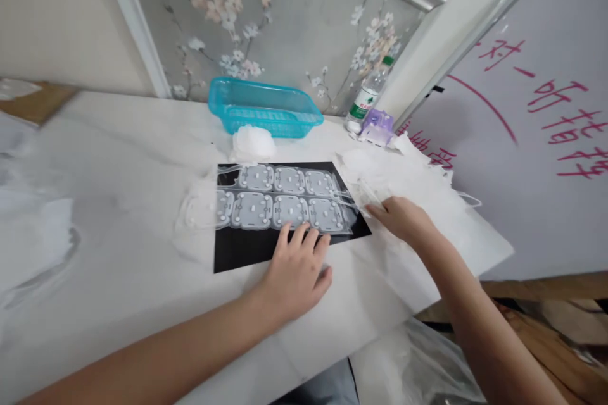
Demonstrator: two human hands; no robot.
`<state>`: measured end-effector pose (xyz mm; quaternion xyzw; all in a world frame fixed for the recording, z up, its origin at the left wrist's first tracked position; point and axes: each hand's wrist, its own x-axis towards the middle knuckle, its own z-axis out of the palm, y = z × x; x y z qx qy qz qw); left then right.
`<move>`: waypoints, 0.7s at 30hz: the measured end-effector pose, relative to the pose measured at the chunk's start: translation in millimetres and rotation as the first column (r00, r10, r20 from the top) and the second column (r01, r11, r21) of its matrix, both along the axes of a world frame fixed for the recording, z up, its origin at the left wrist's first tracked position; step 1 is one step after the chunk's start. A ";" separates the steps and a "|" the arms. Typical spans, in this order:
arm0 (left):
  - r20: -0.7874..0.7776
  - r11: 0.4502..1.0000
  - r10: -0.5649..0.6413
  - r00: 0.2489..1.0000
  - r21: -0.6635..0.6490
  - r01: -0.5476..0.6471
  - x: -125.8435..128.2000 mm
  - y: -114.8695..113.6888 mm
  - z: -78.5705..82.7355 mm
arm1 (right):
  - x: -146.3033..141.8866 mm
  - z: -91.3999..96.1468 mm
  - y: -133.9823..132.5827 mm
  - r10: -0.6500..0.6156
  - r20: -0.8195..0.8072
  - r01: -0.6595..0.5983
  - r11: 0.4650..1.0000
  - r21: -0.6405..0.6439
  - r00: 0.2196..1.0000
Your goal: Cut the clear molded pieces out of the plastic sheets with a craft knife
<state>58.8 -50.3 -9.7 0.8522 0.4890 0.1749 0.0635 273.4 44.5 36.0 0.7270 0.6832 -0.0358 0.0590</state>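
Left hand lies open, fingertips at the edge of a clear moulded plastic sheet on black card; right hand meets crumpled white film, its grip hard to make out.

Bare forearms — grey-blue trousers below

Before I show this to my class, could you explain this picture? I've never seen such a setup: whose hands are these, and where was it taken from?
This is a view from a camera worn on a person's head, looking down at their own two hands. The left hand rests its fingertips on a clear moulded sheet lying on a black mat. The right hand touches white non-woven material beside the sheet. Neither clearly grips anything. A blue plastic basket stands farther along the white table.
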 end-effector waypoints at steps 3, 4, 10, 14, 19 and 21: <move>-0.008 0.998 0.062 0.998 0.029 -0.062 -22.2 14.1 9.8 | -7.5 2.7 0.5 -0.093 0.106 0.093 0.996 -0.002 0.990; -0.027 0.990 0.127 0.992 0.058 -0.125 -34.0 19.3 12.1 | -12.9 4.0 -0.2 -0.140 0.118 0.136 0.990 0.048 0.983; -0.212 0.955 0.296 0.931 0.055 -0.291 -104.0 23.0 2.6 | -72.5 6.1 1.8 0.186 -0.218 -0.115 0.946 0.303 0.958; -0.226 0.947 0.322 0.919 0.056 -0.317 -104.2 -0.3 -2.5 | -126.4 -2.5 8.3 0.588 -0.362 -0.497 0.807 0.318 0.723; -0.235 0.926 0.377 0.896 0.094 -0.366 -84.9 -23.3 0.8 | -168.1 -15.7 19.9 0.794 -0.389 -0.788 0.574 0.224 0.468; -0.245 0.918 0.397 0.884 0.100 -0.384 -82.6 -27.0 0.4 | -172.3 -20.6 25.7 0.808 -0.425 -0.818 0.530 0.222 0.409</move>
